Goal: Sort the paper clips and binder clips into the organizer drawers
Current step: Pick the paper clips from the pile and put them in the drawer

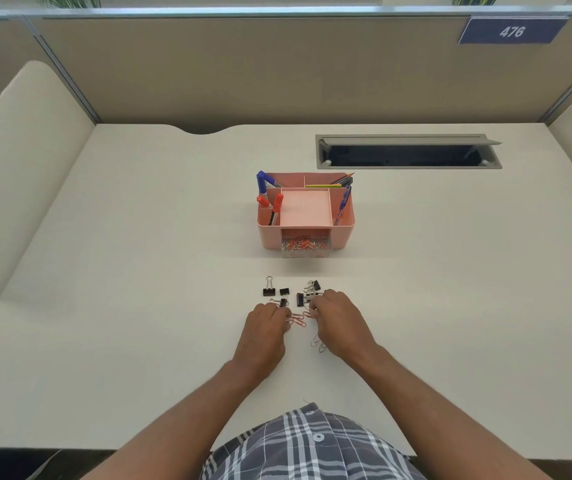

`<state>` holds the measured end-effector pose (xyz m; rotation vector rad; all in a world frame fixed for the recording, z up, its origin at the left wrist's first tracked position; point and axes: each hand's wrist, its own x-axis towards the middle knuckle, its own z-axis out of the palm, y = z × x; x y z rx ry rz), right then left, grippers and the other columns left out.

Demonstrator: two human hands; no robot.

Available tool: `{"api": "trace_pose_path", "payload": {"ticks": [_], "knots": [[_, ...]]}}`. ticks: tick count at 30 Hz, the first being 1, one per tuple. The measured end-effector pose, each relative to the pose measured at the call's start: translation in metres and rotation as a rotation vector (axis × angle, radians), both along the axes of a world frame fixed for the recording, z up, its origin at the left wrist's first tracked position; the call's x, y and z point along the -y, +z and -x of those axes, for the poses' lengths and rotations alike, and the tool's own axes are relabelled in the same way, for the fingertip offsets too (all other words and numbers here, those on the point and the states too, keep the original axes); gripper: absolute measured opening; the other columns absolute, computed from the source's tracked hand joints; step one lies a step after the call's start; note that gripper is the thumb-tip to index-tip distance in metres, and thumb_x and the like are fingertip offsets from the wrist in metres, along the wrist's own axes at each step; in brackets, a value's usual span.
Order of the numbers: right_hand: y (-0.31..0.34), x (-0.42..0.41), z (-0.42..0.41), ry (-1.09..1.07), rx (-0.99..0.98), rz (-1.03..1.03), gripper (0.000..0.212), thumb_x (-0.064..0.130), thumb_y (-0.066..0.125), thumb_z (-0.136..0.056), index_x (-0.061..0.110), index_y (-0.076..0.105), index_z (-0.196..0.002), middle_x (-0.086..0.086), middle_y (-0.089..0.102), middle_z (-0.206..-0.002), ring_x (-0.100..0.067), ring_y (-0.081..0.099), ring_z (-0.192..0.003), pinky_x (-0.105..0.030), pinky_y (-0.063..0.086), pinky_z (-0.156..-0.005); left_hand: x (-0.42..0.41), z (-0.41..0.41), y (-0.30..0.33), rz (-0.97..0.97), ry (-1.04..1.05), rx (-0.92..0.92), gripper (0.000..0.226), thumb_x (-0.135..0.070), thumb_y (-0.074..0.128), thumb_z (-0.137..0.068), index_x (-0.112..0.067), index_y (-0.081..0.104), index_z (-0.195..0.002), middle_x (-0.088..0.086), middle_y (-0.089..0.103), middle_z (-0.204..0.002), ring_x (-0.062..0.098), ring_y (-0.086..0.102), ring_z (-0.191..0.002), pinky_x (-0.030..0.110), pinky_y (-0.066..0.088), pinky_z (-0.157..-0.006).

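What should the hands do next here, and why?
Probably lift the red paper clips that both hands are gathering and carry them to the open clear drawer. The left hand and right hand have their fingers on the clips, the drawer already holds paper clips, and the binder clips lie apart beyond them.
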<state>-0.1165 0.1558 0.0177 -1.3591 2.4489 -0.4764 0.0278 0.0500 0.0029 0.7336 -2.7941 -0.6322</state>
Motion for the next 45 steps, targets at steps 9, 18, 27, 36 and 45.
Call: {"api": "trace_pose_path", "payload": {"ticks": [9,18,27,36,45], "knots": [[0.000,0.000,-0.003,-0.011,0.018,0.019,0.013,0.018,0.050,-0.098,0.015,0.062,-0.100,-0.002,0.059,-0.100,-0.023,0.050,-0.094,-0.036,0.045,-0.077,0.000,0.007,-0.001,0.066,0.032,0.136,0.010,-0.020,0.058,-0.093,-0.013,0.063,-0.087,0.005,0.057,-0.089,0.028,0.051,-0.083,0.037,0.041,-0.071],[0.005,-0.001,0.000,-0.069,0.061,0.058,0.014,0.015,0.051,-0.096,0.014,0.065,-0.096,-0.001,0.060,-0.097,-0.022,0.051,-0.094,-0.033,0.045,-0.077,-0.007,0.006,0.001,0.158,0.005,0.116,0.014,-0.007,0.062,-0.085,-0.014,0.052,-0.078,0.005,0.051,-0.080,0.024,0.044,-0.068,0.037,0.039,-0.057],[0.020,0.003,0.012,-0.110,0.161,0.104,0.011,0.018,0.054,-0.096,0.017,0.064,-0.092,0.002,0.062,-0.092,-0.019,0.056,-0.089,-0.032,0.045,-0.075,0.001,0.003,0.003,0.000,0.004,-0.138,0.017,0.010,0.052,-0.086,-0.006,0.052,-0.082,0.007,0.049,-0.079,0.022,0.044,-0.072,0.034,0.043,-0.066],[0.077,0.050,0.051,-0.099,0.066,0.355,0.017,0.009,0.056,-0.092,0.011,0.073,-0.091,-0.003,0.068,-0.082,-0.020,0.059,-0.077,-0.036,0.051,-0.070,0.055,0.072,0.072,-0.097,0.103,-0.305,0.014,0.004,0.052,-0.090,-0.007,0.057,-0.083,0.008,0.058,-0.076,0.025,0.052,-0.067,0.038,0.045,-0.058],[0.088,0.080,0.064,-0.020,-0.054,0.135,0.031,0.000,0.051,-0.093,0.010,0.071,-0.114,-0.013,0.070,-0.104,-0.029,0.061,-0.095,-0.040,0.053,-0.082,0.070,0.093,0.079,0.075,-0.007,-0.296,0.026,0.007,0.059,-0.086,-0.008,0.074,-0.101,0.007,0.075,-0.097,0.026,0.065,-0.089,0.036,0.056,-0.077]]}}
